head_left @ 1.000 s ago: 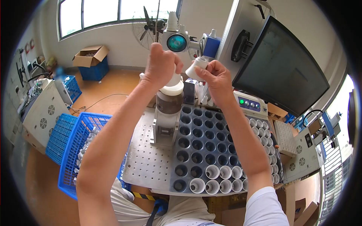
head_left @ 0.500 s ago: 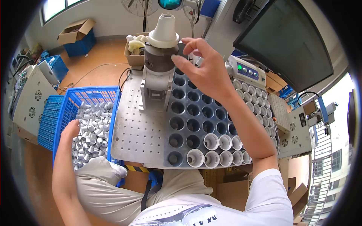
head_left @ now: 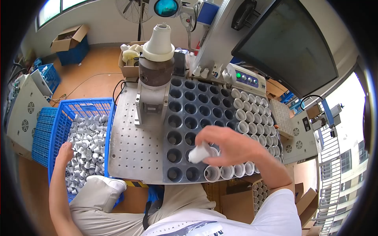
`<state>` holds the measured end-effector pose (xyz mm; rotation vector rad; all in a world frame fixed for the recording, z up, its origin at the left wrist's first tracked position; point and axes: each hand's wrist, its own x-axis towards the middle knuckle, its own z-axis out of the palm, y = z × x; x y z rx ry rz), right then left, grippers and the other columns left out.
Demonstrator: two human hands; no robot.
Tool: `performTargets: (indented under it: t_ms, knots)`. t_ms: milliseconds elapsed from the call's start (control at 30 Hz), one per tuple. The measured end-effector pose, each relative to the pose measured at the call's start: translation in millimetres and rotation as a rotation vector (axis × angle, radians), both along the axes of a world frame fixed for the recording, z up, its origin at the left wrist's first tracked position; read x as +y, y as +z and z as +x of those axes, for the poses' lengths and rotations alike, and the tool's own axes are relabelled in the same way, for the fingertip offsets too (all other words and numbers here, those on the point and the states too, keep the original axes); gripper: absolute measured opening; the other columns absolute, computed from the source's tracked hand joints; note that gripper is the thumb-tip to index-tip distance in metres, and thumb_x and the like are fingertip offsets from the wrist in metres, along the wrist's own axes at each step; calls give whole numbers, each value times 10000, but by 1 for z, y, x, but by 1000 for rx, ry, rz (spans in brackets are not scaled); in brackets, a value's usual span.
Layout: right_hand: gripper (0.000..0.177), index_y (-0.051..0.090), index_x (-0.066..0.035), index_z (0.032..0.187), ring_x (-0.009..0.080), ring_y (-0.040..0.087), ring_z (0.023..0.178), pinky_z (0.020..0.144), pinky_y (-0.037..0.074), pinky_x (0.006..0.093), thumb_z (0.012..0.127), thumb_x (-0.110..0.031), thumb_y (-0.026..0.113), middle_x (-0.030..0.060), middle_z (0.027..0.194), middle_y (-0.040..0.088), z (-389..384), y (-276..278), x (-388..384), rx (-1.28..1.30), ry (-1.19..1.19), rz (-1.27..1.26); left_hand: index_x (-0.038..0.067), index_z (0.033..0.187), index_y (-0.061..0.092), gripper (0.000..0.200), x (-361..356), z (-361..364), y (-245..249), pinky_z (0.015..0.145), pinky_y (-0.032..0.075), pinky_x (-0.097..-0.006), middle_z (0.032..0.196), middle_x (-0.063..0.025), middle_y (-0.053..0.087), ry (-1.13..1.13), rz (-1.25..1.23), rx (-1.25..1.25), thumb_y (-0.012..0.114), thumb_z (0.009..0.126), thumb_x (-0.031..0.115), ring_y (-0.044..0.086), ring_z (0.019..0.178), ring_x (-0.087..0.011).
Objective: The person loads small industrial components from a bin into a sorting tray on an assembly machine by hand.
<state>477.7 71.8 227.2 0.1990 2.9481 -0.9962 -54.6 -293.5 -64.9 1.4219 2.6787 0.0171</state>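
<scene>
My right hand (head_left: 232,147) is closed around a white cone-shaped plastic cup (head_left: 200,153), tilted over the near-left part of the dark tray (head_left: 182,162). White cups (head_left: 226,172) stand in its near rows beside my fingers. My left hand (head_left: 65,152) is at the left side of the blue crate (head_left: 80,103), fingers curled; whether it holds anything is hidden. Small white plastic parts (head_left: 87,145) fill the crate beside it. Another white cone-shaped cup (head_left: 159,42), narrow end up, sits on the brown cylindrical fixture (head_left: 156,72).
A machine head with a teal lens (head_left: 166,7) hangs behind the fixture. A control box (head_left: 245,78) with a lit green button and a large monitor (head_left: 285,47) stand at the back right. A perforated metal plate (head_left: 128,137) lies between crate and tray.
My right hand has come from beside the fixture down to the tray's near rows and lifted a cup from the front row. My left hand stays at the crate. The view has shifted.
</scene>
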Motion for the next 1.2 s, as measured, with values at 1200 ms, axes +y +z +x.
performTargets:
  t_ms: [1200]
  knots:
    - [292,461,-32,700,104,425,639,597,392,266,752,-153,721,5,648,482,-30,-104,133,509,-668,-106,-32,981,570,274,136,44,50,935,401,-468,1095,-255,559,157,-23,-119,424,770,63,507,1080,-394]
